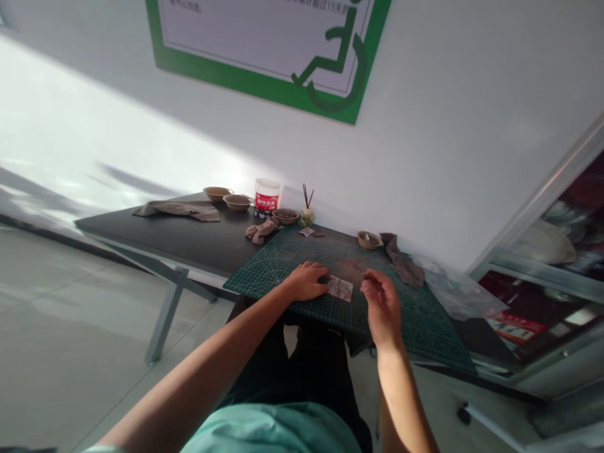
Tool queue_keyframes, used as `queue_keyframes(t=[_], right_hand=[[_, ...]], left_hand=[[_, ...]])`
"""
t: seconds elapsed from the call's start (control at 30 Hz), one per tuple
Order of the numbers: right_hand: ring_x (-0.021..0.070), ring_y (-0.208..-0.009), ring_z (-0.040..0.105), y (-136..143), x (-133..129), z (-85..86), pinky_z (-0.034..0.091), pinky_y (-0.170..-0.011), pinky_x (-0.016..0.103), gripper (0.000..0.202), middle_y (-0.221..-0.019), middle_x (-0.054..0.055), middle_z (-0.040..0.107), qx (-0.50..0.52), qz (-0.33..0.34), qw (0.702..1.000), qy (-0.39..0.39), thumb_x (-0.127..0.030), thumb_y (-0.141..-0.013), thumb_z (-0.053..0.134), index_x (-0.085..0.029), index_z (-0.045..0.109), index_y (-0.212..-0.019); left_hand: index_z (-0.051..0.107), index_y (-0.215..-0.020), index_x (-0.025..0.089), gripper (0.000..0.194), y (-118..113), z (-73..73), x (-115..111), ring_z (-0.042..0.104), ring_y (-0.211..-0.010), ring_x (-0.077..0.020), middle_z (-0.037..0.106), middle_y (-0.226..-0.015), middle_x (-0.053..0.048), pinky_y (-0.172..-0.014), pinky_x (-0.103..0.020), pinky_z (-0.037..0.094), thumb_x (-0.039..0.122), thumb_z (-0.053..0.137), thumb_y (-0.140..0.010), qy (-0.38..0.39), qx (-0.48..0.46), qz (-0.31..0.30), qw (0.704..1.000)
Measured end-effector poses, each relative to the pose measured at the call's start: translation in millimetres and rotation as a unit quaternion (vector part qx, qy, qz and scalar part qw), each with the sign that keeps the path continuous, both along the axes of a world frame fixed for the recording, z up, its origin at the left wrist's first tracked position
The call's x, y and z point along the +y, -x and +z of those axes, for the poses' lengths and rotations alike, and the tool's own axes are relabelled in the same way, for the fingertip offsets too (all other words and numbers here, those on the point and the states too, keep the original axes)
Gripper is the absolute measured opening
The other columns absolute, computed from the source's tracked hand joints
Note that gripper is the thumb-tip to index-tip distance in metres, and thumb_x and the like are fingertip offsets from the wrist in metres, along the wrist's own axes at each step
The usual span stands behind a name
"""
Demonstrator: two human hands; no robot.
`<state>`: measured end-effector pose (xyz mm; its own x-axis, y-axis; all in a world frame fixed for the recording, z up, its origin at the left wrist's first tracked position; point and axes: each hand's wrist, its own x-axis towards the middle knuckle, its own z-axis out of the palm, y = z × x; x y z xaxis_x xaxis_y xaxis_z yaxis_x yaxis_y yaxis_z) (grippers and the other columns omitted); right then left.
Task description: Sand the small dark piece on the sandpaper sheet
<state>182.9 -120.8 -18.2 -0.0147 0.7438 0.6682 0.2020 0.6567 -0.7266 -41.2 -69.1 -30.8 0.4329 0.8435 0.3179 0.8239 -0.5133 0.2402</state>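
A small flat piece with a mottled pale and reddish-brown surface (340, 288) lies on the green cutting mat (264, 267) near its front edge. My left hand (306, 281) rests on the mat with its fingertips at the left edge of this piece; the fingers are bent and close together. To the right of the piece, my right hand (381, 296) is raised a little above the mat, fingers curled in a pinch. Something tiny seems to show at its fingertips, too small to name. Reddish-brown dust (352, 263) marks the mat behind the piece.
Along the wall side stand bowls (237, 202), a white tub with a red label (267, 198) and a reed diffuser (306, 217). Cloths (182, 209) lie at left, centre and right (403, 263). Plastic bags (457, 289) are at the right, beside a cabinet.
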Motion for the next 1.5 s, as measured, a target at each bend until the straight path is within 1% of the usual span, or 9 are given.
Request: queue_keyframes(t=[0.13,0.2,0.3,0.63,1.03,1.13,1.27,1.33,1.5], right_hand=[[0.0188,-0.087,0.062,15.2,-58.4,-10.7,0.053,-0.081,0.039,0.031,-0.113,0.006,0.064,0.128,0.028,0.991,0.017,-0.042,-0.1,0.045,-0.033,0.056,-0.128],[0.0195,-0.089,0.061,24.9,-80.5,-12.5,0.053,-0.085,0.041,0.024,-0.109,0.005,0.064,0.296,0.106,0.946,0.075,-0.043,-0.094,0.059,-0.033,0.066,-0.114],[0.0193,-0.083,0.059,35.4,-101.0,-10.6,0.054,-0.084,0.041,0.021,-0.107,0.004,0.062,0.41,0.176,0.886,0.129,-0.043,-0.083,0.072,-0.035,0.069,-0.103],[0.0142,-0.068,0.045,43.3,-111.3,-4.0,0.051,-0.072,0.033,0.018,-0.101,0.0,0.056,0.461,0.263,0.828,0.18,-0.038,-0.078,0.074,-0.034,0.064,-0.093],[0.0139,-0.068,0.044,44.2,-109.1,-5.7,0.05,-0.072,0.032,0.013,-0.097,-0.001,0.055,0.484,0.286,0.806,0.184,-0.034,-0.077,0.071,-0.032,0.062,-0.087],[0.0147,-0.068,0.045,44.8,-109.5,-9.0,0.05,-0.072,0.033,0.011,-0.097,0.0,0.054,0.467,0.28,0.82,0.178,-0.035,-0.079,0.067,-0.032,0.059,-0.087],[0.0172,-0.072,0.052,43.1,-106.1,-15.3,0.052,-0.075,0.039,0.009,-0.096,0.001,0.054,0.331,0.202,0.916,0.105,-0.04,-0.091,0.048,-0.032,0.053,-0.091],[0.0188,-0.08,0.057,36.8,-96.7,-13.7,0.052,-0.079,0.04,0.01,-0.098,0.001,0.056,0.264,0.167,0.948,0.069,-0.038,-0.093,0.045,-0.032,0.053,-0.093],[0.0235,-0.105,0.059,6.8,-39.9,15.4,0.046,-0.096,0.042,0.018,-0.116,0.007,0.063,0.011,0.098,0.995,0.031,-0.032,-0.093,0.056,-0.026,0.063,-0.108]], left_hand=[[0.062,-0.124,0.018,0.034,2.3,0.3,1.1,0.057,-0.122,-0.0265,0.059,-0.133,-0.01,-0.104,-0.052,0.047,0.037,0.061,-0.096,-0.001,-0.009,-0.016,1.0],[0.062,-0.123,0.018,0.033,3.1,0.7,3.1,0.057,-0.122,-0.0263,0.06,-0.133,-0.01,-0.105,-0.052,0.047,0.037,0.061,-0.096,0.002,-0.011,-0.02,1.0],[0.063,-0.123,0.018,0.033,3.6,0.6,6.6,0.057,-0.122,-0.0265,0.06,-0.133,-0.01,-0.105,-0.053,0.046,0.037,0.061,-0.096,0.008,-0.014,-0.019,1.0],[0.063,-0.122,0.018,0.032,2.7,0.8,8.3,0.058,-0.121,-0.0262,0.061,-0.131,-0.01,-0.105,-0.052,0.047,0.038,0.061,-0.096,0.011,-0.025,-0.017,0.999],[0.064,-0.122,0.019,0.032,3.6,-1.1,8.7,0.055,-0.126,-0.0271,0.059,-0.135,-0.01,-0.109,-0.054,0.042,0.038,0.062,-0.096,0.005,-0.021,-0.032,0.999],[0.064,-0.122,0.019,0.033,4.0,-1.5,8.9,0.055,-0.126,-0.0273,0.059,-0.135,-0.01,-0.109,-0.055,0.042,0.038,0.062,-0.096,0.004,-0.021,-0.031,0.999],[0.063,-0.123,0.018,0.034,3.9,-2.2,9.6,0.054,-0.126,-0.0275,0.059,-0.136,-0.01,-0.109,-0.055,0.042,0.038,0.062,-0.096,0.005,-0.02,-0.031,0.999],[0.063,-0.123,0.018,0.034,3.6,-2.0,9.2,0.054,-0.126,-0.0276,0.059,-0.135,-0.01,-0.109,-0.055,0.042,0.038,0.062,-0.096,0.005,-0.019,-0.03,0.999],[0.063,-0.123,0.018,0.033,2.9,-0.8,6.2,0.055,-0.125,-0.0274,0.059,-0.134,-0.01,-0.108,-0.054,0.043,0.038,0.062,-0.096,0.002,-0.015,-0.024,1.0]])
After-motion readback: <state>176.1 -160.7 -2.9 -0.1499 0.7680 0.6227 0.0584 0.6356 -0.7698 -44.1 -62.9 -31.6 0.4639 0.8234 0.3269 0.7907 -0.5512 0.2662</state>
